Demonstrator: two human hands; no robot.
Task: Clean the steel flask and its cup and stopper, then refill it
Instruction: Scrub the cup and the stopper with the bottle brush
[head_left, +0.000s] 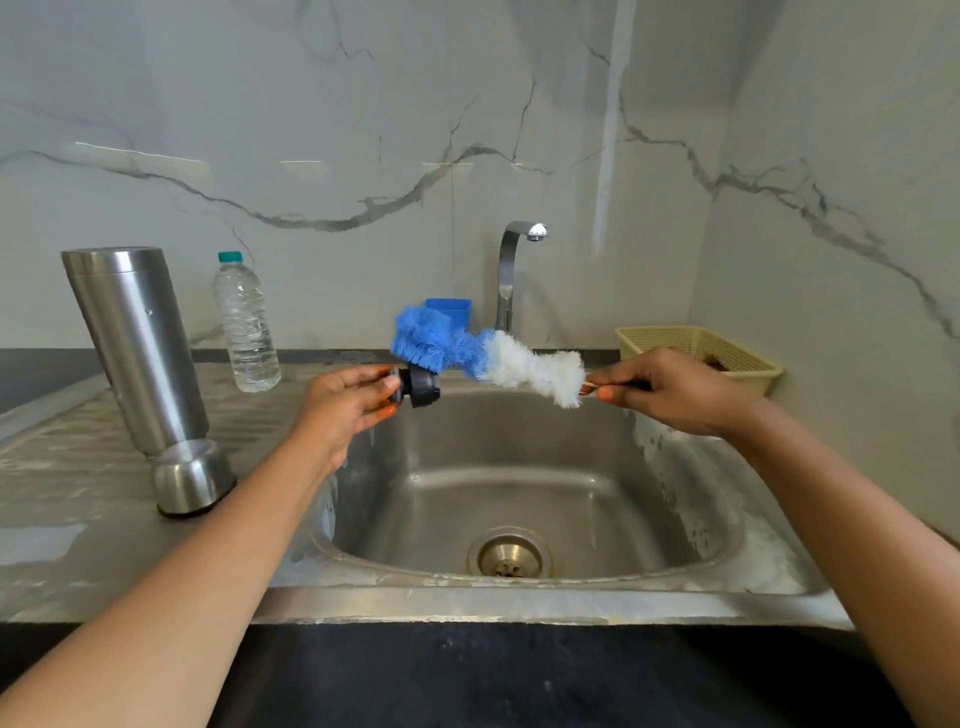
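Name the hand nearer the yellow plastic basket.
Right. The right hand, holding the blue-and-white brush, is by the yellow plastic basket; the left hand, gripping the black stopper, is across the steel sink.

Looks like a home kitchen from where I'm sitting: stainless steel sink (519, 452) with a ribbed draining board (67, 467), set into a dark countertop (467, 675), chrome tap (505, 275) behind it. Marble-look wall panels (363, 130) all round, and a yellow plastic basket (675, 340) tucked in the corner.

Steel drainboard (62, 467) carries flask (135, 343), cup (192, 478) and water bottle (245, 327)
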